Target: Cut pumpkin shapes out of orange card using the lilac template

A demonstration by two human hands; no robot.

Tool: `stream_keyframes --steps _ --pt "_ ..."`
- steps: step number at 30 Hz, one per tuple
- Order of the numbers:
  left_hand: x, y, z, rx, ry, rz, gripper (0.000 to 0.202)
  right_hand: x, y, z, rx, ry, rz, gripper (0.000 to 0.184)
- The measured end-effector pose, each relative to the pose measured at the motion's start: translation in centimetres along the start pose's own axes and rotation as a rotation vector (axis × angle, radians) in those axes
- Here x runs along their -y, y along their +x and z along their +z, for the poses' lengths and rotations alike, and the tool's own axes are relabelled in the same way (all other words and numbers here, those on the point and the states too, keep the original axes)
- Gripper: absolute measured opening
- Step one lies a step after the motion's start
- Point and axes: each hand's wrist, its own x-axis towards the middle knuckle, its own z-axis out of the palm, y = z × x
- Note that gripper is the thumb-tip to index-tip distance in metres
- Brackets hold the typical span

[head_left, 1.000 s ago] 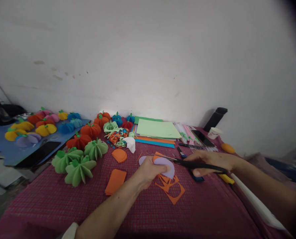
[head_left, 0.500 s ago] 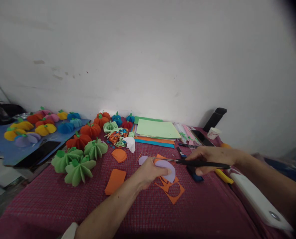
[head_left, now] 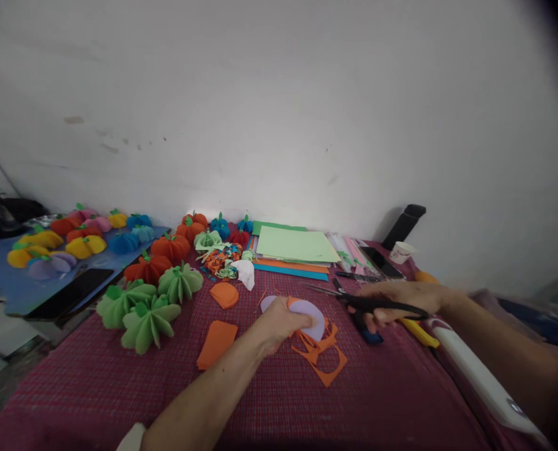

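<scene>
My left hand pinches a rounded piece of lilac paper, with a bit of orange paper showing beneath it. In my right hand is a pair of black-handled scissors, whose blades point left, a short way from the lilac paper. Orange paper offcuts with round holes lie under and beside the lilac paper. To the left rest a stack of rounded orange pieces and a stack of orange rectangles.
Green paper pumpkins and orange ones stand at left. Paper scraps and coloured sheets lie behind. At right are a yellow-handled tool, a long white object, a paper cup and a black cylinder.
The scissors have moved right, away from the lilac paper, and their blades have come apart from its edge. My left hand stays nearly where it was, with the paper slightly turned.
</scene>
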Motion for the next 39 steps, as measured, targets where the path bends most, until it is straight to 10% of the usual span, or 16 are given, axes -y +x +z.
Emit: stream_keyframes --steps 2,8,27,39 --pt "0.0 0.0 0.1 -0.02 0.028 0.009 0.011 -0.6 0.4 0.9 0.091 0.122 -0.019 0.035" --pt "0.0 0.0 0.3 -0.036 0.133 0.034 0.007 0.0 3.6 5.3 -0.305 0.301 -0.205 0.034" --pt "1.0 0.3 0.1 -0.035 0.367 0.105 0.007 1.9 6.5 7.5 -0.155 0.295 -0.352 0.032" --pt "-0.8 0.4 0.6 -0.176 -0.258 0.314 0.033 2.4 7.1 8.6 -0.65 0.518 -0.394 0.041"
